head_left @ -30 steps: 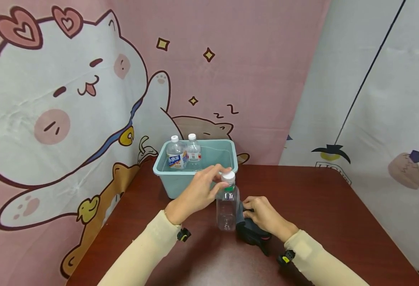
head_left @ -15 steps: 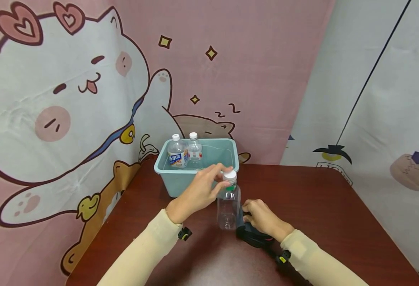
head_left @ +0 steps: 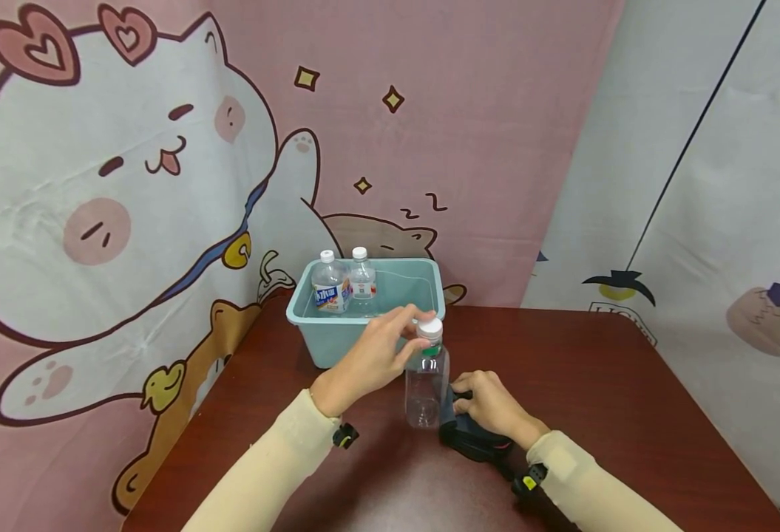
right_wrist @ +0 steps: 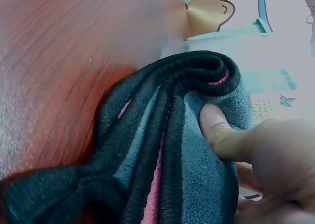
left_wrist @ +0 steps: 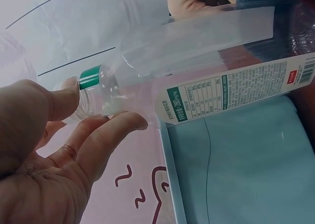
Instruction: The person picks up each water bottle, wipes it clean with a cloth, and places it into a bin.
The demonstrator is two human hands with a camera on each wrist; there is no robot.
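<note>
A clear bottle (head_left: 424, 391) with a white cap and green neck ring stands upright on the table; its printed label shows in the left wrist view. The left hand (head_left: 370, 355) grips it around the cap and neck, thumb near the green ring (left_wrist: 90, 78). Beside the bottle, on its right, lies a folded dark grey cloth (head_left: 472, 436) with black and pink edges. The right hand (head_left: 492, 403) pinches the cloth (right_wrist: 206, 170), thumb on its grey face, the other fingers mostly hidden behind it.
Behind the left hand is a light blue basin (head_left: 326, 343) holding two clear bottles, one with a blue-and-white label (head_left: 330, 295), the other (head_left: 363, 284) with a small label. A printed curtain (head_left: 469, 148) hangs behind the brown table (head_left: 596, 384).
Since a second ago, the cloth's lower end has shifted and lies more folded under the right hand. The left hand keeps its hold on the bottle; the head view has shifted slightly.
</note>
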